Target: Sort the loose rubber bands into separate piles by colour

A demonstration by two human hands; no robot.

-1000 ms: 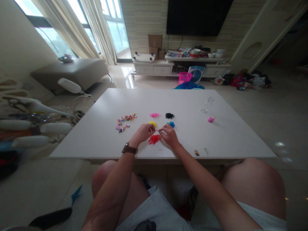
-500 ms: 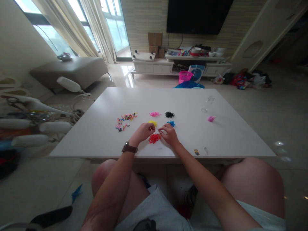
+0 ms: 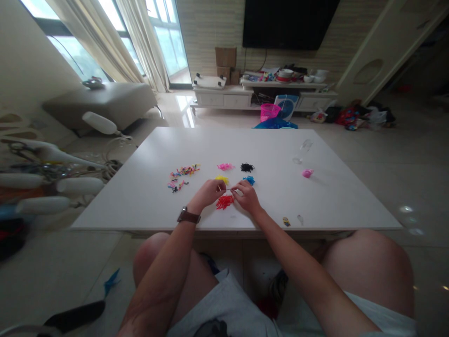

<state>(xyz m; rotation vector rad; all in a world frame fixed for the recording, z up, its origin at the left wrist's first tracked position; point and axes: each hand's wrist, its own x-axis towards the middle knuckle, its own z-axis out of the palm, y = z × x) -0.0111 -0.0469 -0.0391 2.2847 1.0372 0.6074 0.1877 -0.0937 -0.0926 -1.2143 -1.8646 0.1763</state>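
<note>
Blackish strand (image 3: 228, 189) between both hands (image 3: 212, 191) (image 3: 246, 195)

The left hand (image 3: 211, 192) and right hand (image 3: 247, 194) are side by side over the worktop (image 3: 322, 201), a strand (image 3: 228, 189) between them. One pile (image 3: 225, 202) lies before them, four piles (image 3: 247, 167) behind in two rows. Loose bits (image 3: 188, 170) lie to the left. To the right lie a toy (image 3: 307, 173), a tube (image 3: 303, 150) behind it, two trinkets (image 3: 286, 222) nearer the front. Beyond, a television (image 3: 291, 23) hangs above a cabinet (image 3: 237, 101).

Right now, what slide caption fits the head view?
Left hand and right hand hold a thin dark strand near red pieces on a white table.
</note>
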